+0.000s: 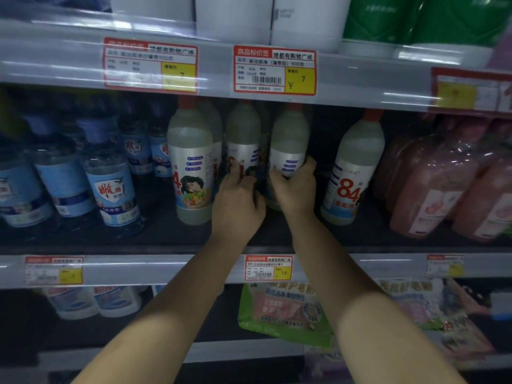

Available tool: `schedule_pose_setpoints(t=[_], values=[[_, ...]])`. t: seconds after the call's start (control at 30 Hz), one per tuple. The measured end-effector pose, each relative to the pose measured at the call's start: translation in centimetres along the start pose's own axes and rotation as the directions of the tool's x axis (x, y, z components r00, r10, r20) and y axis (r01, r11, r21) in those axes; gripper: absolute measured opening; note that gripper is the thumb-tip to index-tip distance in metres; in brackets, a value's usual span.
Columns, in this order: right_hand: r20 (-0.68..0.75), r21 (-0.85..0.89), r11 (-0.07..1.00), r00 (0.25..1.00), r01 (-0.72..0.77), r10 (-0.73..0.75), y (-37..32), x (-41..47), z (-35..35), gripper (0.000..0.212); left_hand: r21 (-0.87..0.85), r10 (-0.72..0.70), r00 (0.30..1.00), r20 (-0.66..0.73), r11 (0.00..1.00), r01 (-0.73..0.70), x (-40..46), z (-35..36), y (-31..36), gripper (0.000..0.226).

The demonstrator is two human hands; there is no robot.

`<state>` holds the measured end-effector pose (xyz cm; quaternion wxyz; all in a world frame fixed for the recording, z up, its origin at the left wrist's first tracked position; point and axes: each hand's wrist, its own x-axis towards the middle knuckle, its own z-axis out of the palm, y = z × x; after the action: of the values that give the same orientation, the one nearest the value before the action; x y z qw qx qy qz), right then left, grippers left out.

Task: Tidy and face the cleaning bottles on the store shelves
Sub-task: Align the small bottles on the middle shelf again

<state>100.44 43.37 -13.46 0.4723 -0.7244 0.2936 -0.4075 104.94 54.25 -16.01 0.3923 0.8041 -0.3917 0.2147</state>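
Several white disinfectant bottles with red caps stand on the middle shelf point(166, 239). My left hand point(238, 200) grips the lower part of one bottle point(243, 139) near the middle of the row. My right hand point(295, 187) wraps round the neighbouring bottle point(289, 139), whose label is turned sideways. Another bottle point(191, 167) stands upright to the left of my hands, its picture label partly facing out. A fourth bottle point(354, 167) stands apart on the right with its red "84" label facing forward. More bottles stand behind, half hidden.
Blue-labelled clear bottles point(110, 187) crowd the shelf's left side and pink bottles point(432, 189) fill the right. Price tags point(274, 70) line the shelf edge above. White and green packs sit on the top shelf; a green pouch point(282, 309) lies on the lower shelf.
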Motion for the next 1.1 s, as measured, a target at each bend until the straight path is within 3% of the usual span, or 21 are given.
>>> schedule_pose_setpoints(t=[0.17,0.33,0.47,0.67,0.77,0.83,0.97,1.1], values=[[-0.101,-0.034,0.999,0.994,0.026,-0.03,-0.2,-0.3,0.4,0.081,0.014,0.014,1.0,0.003,1.0,-0.014,0.0,0.1,-0.1,0.05],[-0.007,-0.017,1.0,1.0,-0.006,0.006,0.2,0.0,0.0,0.062,0.005,0.0,1.0,0.023,1.0,-0.001,-0.1,0.0,0.0,0.031],[-0.045,-0.171,0.985,0.999,0.013,-0.021,0.2,-0.3,0.4,0.077,0.002,0.021,1.0,0.015,1.0,-0.021,-0.1,0.1,-0.1,0.022],[0.036,-0.022,0.998,0.998,-0.059,0.06,0.5,0.3,-0.1,0.072,0.007,0.003,0.999,0.035,1.0,-0.003,0.0,0.2,-0.2,0.031],[-0.044,-0.194,0.981,0.999,-0.018,0.009,0.6,0.3,0.3,0.084,0.015,-0.001,1.0,0.03,1.0,0.0,-0.1,0.1,-0.2,0.028],[-0.061,-0.187,0.982,0.998,-0.034,0.023,0.9,0.2,0.5,0.089,0.004,0.003,1.0,0.025,1.0,-0.003,0.0,0.1,-0.2,0.029],[-0.044,-0.064,0.997,0.998,-0.041,0.038,1.1,0.5,0.1,0.076,0.006,-0.001,1.0,-0.024,1.0,0.001,0.0,0.0,0.1,0.046],[-0.014,-0.028,0.999,0.999,-0.032,0.031,1.1,0.5,-0.2,0.068,-0.033,-0.111,0.994,-0.011,0.993,0.111,0.0,-0.1,0.3,0.069]])
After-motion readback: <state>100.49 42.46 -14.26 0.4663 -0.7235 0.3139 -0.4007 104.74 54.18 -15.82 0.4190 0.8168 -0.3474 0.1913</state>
